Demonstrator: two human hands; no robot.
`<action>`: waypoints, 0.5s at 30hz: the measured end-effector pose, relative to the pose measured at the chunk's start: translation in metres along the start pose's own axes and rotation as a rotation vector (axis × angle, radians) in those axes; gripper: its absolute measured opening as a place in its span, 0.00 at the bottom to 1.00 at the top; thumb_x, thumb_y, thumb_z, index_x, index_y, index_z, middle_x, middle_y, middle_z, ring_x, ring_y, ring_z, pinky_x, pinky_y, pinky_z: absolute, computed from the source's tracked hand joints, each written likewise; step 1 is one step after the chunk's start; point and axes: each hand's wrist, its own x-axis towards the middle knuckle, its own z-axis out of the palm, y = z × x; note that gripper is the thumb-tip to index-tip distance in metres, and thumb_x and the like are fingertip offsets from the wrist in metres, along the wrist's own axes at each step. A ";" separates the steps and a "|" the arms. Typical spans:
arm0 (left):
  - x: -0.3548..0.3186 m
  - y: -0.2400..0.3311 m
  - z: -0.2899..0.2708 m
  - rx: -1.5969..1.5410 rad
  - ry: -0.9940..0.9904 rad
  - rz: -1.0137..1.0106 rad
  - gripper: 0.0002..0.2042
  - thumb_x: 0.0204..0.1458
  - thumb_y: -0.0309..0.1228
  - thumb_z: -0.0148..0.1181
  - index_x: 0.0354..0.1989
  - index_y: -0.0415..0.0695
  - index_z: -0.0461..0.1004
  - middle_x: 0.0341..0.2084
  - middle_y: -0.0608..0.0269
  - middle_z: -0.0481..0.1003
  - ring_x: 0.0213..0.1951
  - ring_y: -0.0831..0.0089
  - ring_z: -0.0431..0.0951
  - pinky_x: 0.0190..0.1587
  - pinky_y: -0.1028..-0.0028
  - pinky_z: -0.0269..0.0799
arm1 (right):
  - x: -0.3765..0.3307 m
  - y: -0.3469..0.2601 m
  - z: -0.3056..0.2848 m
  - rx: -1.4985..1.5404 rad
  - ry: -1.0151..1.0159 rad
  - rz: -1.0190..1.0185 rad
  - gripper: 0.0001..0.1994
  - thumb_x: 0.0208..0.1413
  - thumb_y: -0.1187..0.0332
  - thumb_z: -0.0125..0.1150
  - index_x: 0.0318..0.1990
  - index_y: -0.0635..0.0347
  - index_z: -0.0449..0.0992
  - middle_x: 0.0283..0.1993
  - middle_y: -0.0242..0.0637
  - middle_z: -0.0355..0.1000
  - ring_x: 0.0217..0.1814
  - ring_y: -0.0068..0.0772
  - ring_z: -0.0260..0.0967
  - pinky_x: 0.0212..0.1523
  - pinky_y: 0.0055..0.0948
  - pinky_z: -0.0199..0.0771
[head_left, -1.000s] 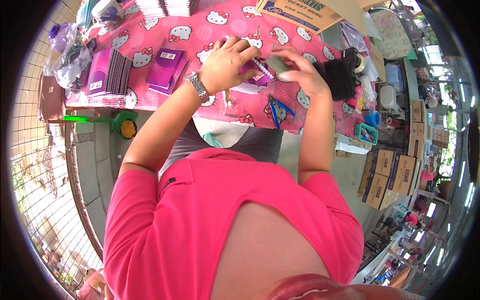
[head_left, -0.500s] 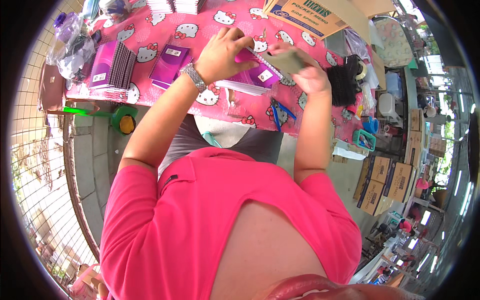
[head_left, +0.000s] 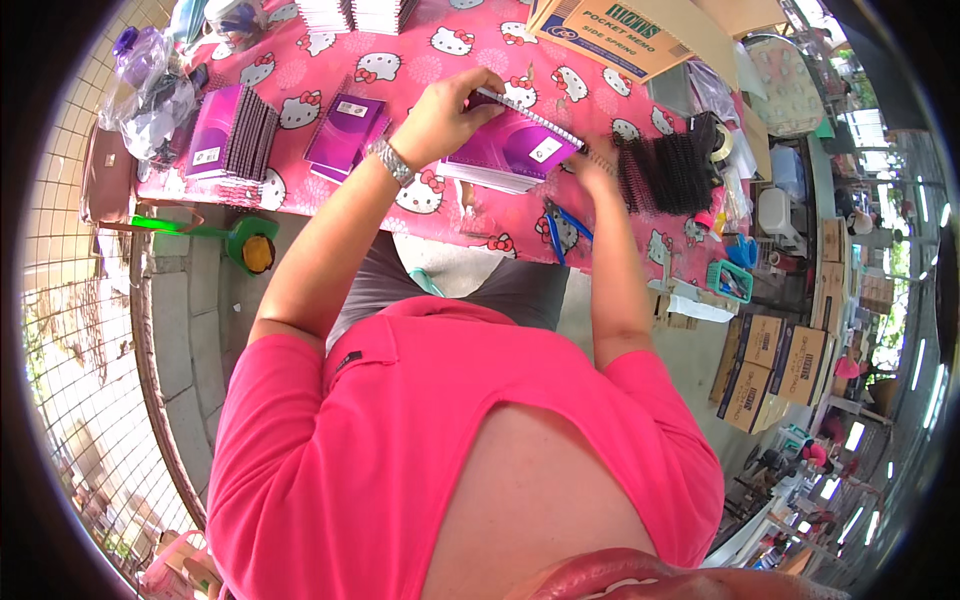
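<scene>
A purple-covered notebook (head_left: 510, 145) lies on top of a small stack near the table's middle, its row of binding holes and wire-like edge facing away from me. My left hand (head_left: 458, 112) pinches the far left corner, thumb on the cover and fingers behind. At the right end of that edge, my right hand (head_left: 598, 172) has its fingers closed around the end of a black spiral coil (head_left: 600, 160); blur hides the fingertips. Several loose black spiral coils (head_left: 665, 172) are heaped just right of this hand. Blue-handled pliers (head_left: 567, 228) rest nearer me.
Purple notebooks (head_left: 345, 130) lie left of my left wrist, and a coil-bound stack (head_left: 235, 135) stands farther left. Page stacks (head_left: 375, 14) and a cardboard box (head_left: 610, 38) sit at the back. A green basket (head_left: 729, 281) is at the right edge.
My right hand, raised and blurred before, has come down to the right end of the notebook's edge. My left hand stays at the notebook's left corner.
</scene>
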 end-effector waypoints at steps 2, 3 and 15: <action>-0.002 0.003 0.001 -0.015 0.052 -0.028 0.11 0.54 0.28 0.65 0.44 0.41 0.74 0.31 0.59 0.79 0.25 0.76 0.78 0.29 0.74 0.73 | -0.024 0.023 0.022 0.201 0.059 -0.128 0.30 0.48 0.47 0.69 0.53 0.58 0.76 0.58 0.49 0.70 0.60 0.56 0.65 0.60 0.49 0.63; -0.009 0.003 0.001 -0.013 0.072 -0.058 0.11 0.55 0.29 0.64 0.44 0.41 0.74 0.30 0.59 0.79 0.24 0.77 0.78 0.27 0.75 0.73 | -0.040 0.017 0.027 0.167 0.163 -0.194 0.29 0.50 0.49 0.68 0.54 0.59 0.74 0.57 0.49 0.70 0.60 0.55 0.65 0.61 0.49 0.62; -0.027 0.011 0.005 0.129 0.055 -0.129 0.11 0.56 0.34 0.62 0.43 0.43 0.74 0.30 0.52 0.77 0.29 0.55 0.79 0.31 0.64 0.74 | -0.191 -0.032 0.043 0.242 0.446 -0.213 0.24 0.55 0.64 0.65 0.59 0.63 0.70 0.52 0.48 0.71 0.54 0.51 0.66 0.56 0.44 0.64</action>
